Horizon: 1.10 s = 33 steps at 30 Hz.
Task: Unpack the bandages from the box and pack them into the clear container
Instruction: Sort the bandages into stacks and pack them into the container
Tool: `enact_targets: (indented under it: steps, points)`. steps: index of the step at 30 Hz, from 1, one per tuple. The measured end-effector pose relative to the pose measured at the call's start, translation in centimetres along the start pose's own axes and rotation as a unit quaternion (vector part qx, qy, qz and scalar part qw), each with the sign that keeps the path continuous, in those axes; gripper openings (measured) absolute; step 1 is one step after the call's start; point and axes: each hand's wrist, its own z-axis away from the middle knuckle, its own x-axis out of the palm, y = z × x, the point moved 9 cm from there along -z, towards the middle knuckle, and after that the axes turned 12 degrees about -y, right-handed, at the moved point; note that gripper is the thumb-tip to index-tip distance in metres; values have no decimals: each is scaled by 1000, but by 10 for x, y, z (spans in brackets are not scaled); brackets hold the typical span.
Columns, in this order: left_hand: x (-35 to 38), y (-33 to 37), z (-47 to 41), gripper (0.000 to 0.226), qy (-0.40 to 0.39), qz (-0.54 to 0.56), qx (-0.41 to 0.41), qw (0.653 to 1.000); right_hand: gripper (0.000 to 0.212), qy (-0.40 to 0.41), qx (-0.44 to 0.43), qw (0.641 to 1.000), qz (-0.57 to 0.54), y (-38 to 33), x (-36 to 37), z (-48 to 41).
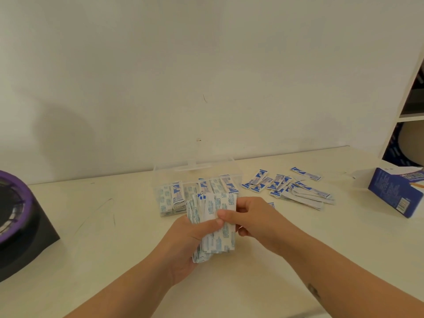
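Note:
A thick stack of wrapped bandages (213, 228), white with blue print, is held upright over the table's middle. My left hand (188, 242) grips the stack from below and the left, thumb across its front. My right hand (250, 221) holds its right edge, fingers curled behind it. Just beyond stands the clear container (160, 180), lid open toward the wall, with several bandages standing in rows inside. A loose pile of bandages (296, 189) lies on the table to the right. The blue bandage box (397, 193) sits open at the far right.
A black object with a purple ring (16, 216) occupies the left edge of the cream table (103, 226). A white shelf unit (406, 106) rises at the right, against the plain wall behind.

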Motion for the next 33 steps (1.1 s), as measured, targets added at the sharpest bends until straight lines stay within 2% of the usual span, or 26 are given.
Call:
enact_targets:
  steps: [3, 7, 15, 19, 22, 25, 27, 30, 32, 33]
  points:
    - [3, 3, 0, 26, -12, 14, -2, 1000, 22, 11, 5, 999, -49, 6, -5, -3]
    - [-2, 3, 0, 28, 8, 11, 4, 1000, 23, 16, 0, 995, -99, 9, -8, -4]
    - [-17, 4, 1, 29, 77, -17, 14, 997, 21, 38, 7, 994, -104, 10, -5, -9]
    - [-19, 7, 1, 28, 78, 8, 23, 997, 23, 42, -1, 994, -99, 8, -9, -9]
    - [-33, 15, 4, 25, 117, 58, 41, 991, 21, 51, -7, 994, -101, 3, -20, -7]
    - [-43, 24, 5, 10, 144, 110, 55, 982, 26, 48, 7, 996, -69, -2, -21, -5]
    - [-43, 25, 5, 8, 143, 127, 49, 980, 35, 49, 27, 998, 11, -3, -16, -4]
    - [-36, 19, 4, 15, 130, 144, 7, 981, 48, 132, 10, 978, 163, -11, -23, 0]
    - [-30, 15, 4, 14, 115, 149, -12, 982, 40, 165, -23, 975, 143, -21, -28, 5]
    - [-27, 14, 4, 14, 103, 138, -18, 985, 33, 150, -24, 983, 104, -21, -27, 5]
